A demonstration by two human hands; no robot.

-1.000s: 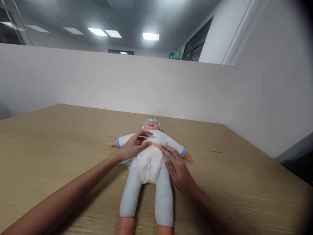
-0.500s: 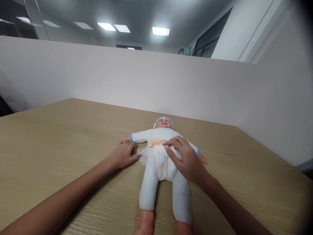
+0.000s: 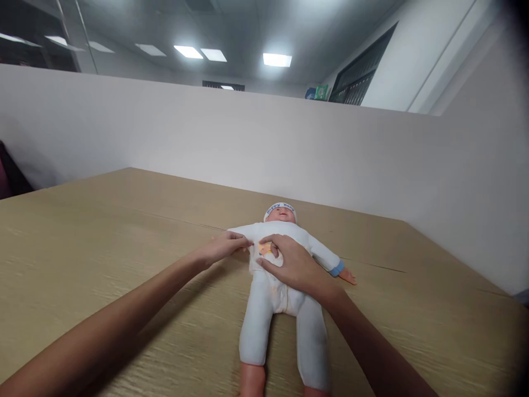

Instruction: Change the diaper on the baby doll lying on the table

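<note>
Doll (image 3: 285,275) lies face-up toward the surface's (image 3: 103,248) far edge. The left hand (image 3: 225,246) pinches cloth at its side; the right hand (image 3: 293,264) presses flat on its belly. Probably soft, light, floppy; best held at the torso.

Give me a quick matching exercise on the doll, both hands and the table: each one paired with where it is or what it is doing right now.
Column 1:
1. left hand
2. right hand
3. white-suited baby doll
4. tan wood-grain table

Column 2:
A. lies face up
B. flat on the doll's belly
C. bears the doll
D. pinches the white edge at the doll's side

Pairs: 1-D, 2-B, 3-A, 4-C
</note>
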